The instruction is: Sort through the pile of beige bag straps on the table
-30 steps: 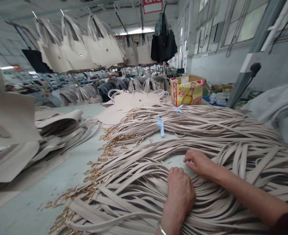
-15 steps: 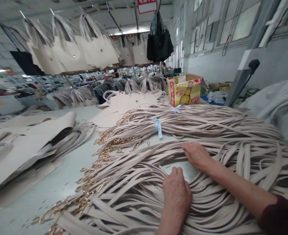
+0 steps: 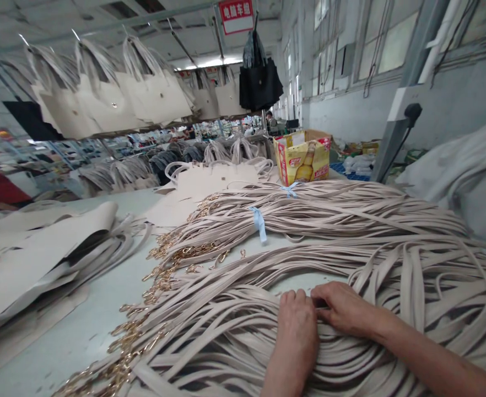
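a worker's left hand point(image 3: 296, 333) and right hand point(image 3: 344, 309) come together at the rim of a loose heap of beige straps point(image 3: 222, 325), spread across a pale table point(image 3: 90, 320). the straps pass under and around both sets of fingers, their gold-toned snap hooks point(image 3: 121, 361) fanned out to the left. the left fingers curl down over the heap's inner edge; the right thumb and forefinger bend toward each other. whether either hand grips a strap cannot be told. beyond lies a strap bundle point(image 3: 334, 218) knotted with a blue tie point(image 3: 259, 223). half a second earlier, the right hand reached to the farther strands; now its fingertips sit just beside the left hand's.
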### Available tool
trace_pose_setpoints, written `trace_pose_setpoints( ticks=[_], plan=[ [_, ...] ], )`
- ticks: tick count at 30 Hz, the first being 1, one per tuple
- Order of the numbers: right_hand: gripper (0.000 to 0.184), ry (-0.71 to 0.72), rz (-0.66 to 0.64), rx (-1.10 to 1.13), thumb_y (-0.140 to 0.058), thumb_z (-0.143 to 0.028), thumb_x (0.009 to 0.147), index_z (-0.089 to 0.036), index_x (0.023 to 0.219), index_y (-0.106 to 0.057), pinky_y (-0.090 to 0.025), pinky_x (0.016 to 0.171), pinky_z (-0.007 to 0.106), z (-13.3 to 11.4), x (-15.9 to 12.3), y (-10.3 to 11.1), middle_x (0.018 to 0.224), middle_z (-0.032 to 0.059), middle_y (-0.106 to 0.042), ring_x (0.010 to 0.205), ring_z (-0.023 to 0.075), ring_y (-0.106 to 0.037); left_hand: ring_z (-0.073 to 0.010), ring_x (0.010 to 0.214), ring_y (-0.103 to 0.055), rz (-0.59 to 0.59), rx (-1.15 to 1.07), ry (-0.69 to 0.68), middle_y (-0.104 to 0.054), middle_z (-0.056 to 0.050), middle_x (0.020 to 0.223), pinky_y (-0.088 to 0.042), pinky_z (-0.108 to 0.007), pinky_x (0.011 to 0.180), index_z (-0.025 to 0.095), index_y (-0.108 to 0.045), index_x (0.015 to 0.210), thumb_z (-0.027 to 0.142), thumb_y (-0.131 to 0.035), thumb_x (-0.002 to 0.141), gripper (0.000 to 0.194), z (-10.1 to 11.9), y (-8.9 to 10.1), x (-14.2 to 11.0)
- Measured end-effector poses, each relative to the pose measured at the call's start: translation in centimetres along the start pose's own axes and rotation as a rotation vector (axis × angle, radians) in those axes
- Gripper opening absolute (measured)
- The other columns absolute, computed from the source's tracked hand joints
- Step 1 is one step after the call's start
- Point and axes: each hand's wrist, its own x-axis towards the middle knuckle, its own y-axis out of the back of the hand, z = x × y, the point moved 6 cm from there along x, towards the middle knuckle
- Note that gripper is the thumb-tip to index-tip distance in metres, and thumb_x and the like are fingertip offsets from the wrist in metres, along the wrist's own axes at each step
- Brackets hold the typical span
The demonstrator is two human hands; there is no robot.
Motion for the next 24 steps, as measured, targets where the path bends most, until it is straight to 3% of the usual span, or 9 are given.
trace_pose_setpoints(
  ticks=[2,4,7,9,14,19,22,24],
  plan=[
    [0.010,0.028,-0.090,0.076,-0.058,-0.022,0.074,-0.019,0.075,-0.067,-0.031,0.063,0.024,0.3,0.5,-0.2,0.073,0.0011,-0.065,0.070,0.0146,-0.055,-0.0216,0.089,-0.051,-0.008,-0.071,0.011,-0.060,-0.007,0.094,-0.041,-0.036,0.082,0.017,-0.064,0.098,0.005,-0.041,0.078,0.033,-0.3,0.1,0.0],
    [0.016,0.032,-0.095,0.128,-0.058,-0.020,0.073,-0.020,0.084,-0.070,-0.034,0.065,0.023,0.6,1.5,0.5,0.077,0.0003,-0.066,0.071,0.0137,-0.057,-0.0217,0.089,-0.052,-0.023,-0.102,0.030,-0.061,-0.006,0.092,-0.042,-0.035,0.079,0.018,-0.064,0.097,0.008,-0.042,0.076,0.033,-0.5,0.2,0.0],
    [0.024,-0.009,0.067,-0.021,-0.058,-0.015,0.074,-0.020,0.094,-0.069,-0.037,0.072,0.024,0.8,3.8,2.5,0.089,0.0027,-0.066,0.080,0.0158,-0.058,-0.0219,0.087,-0.054,-0.059,-0.091,0.081,-0.062,-0.007,0.089,-0.043,-0.035,0.078,0.016,-0.065,0.089,0.011,-0.041,0.076,0.028,-0.7,0.4,0.0],
    [0.018,-0.008,0.145,-0.177,-0.056,-0.014,0.077,-0.019,0.090,-0.068,-0.036,0.073,0.026,0.5,5.3,3.1,0.092,0.0040,-0.064,0.086,0.0177,-0.057,-0.0215,0.088,-0.056,-0.077,-0.086,0.123,-0.062,-0.008,0.089,-0.044,-0.034,0.079,0.016,-0.065,0.085,0.011,-0.039,0.077,0.028,-0.8,0.4,0.0],
    [0.012,0.007,0.238,-0.366,-0.054,-0.017,0.084,-0.020,0.085,-0.065,-0.035,0.073,0.029,0.4,6.9,2.2,0.091,0.0038,-0.061,0.094,0.0201,-0.054,-0.0212,0.090,-0.057,-0.021,-0.115,0.185,-0.060,-0.006,0.091,-0.045,-0.034,0.079,0.018,-0.063,0.087,0.010,-0.037,0.080,0.028,-1.4,-0.1,-0.2],
    [0.008,0.117,0.319,-0.342,-0.055,-0.017,0.084,-0.019,0.083,-0.063,-0.033,0.080,0.032,1.0,6.4,1.9,0.088,0.0040,-0.060,0.090,0.0201,-0.051,-0.0194,0.084,-0.057,0.000,-0.168,0.233,-0.056,-0.004,0.095,-0.046,-0.033,0.073,0.019,-0.059,0.092,0.007,-0.035,0.083,0.028,-2.2,-0.3,-0.1],
    [0.008,0.141,0.357,-0.206,-0.050,-0.016,0.085,-0.017,0.085,-0.059,-0.034,0.080,0.030,1.3,6.0,2.4,0.085,0.0039,-0.060,0.086,0.0182,-0.051,-0.0184,0.088,-0.055,0.080,-0.247,0.295,-0.054,-0.006,0.101,-0.048,-0.032,0.079,0.017,-0.056,0.099,0.001,-0.033,0.081,0.034,-2.8,0.3,0.0],
    [0.009,0.150,0.348,-0.116,-0.048,-0.015,0.084,-0.017,0.087,-0.056,-0.035,0.079,0.029,1.3,5.9,2.6,0.085,0.0038,-0.059,0.084,0.0168,-0.051,-0.0187,0.102,-0.051,0.223,-0.290,0.292,-0.050,-0.010,0.113,-0.046,-0.032,0.091,0.015,-0.053,0.111,-0.003,-0.035,0.078,0.042,-3.1,0.8,0.1]
  ],
)
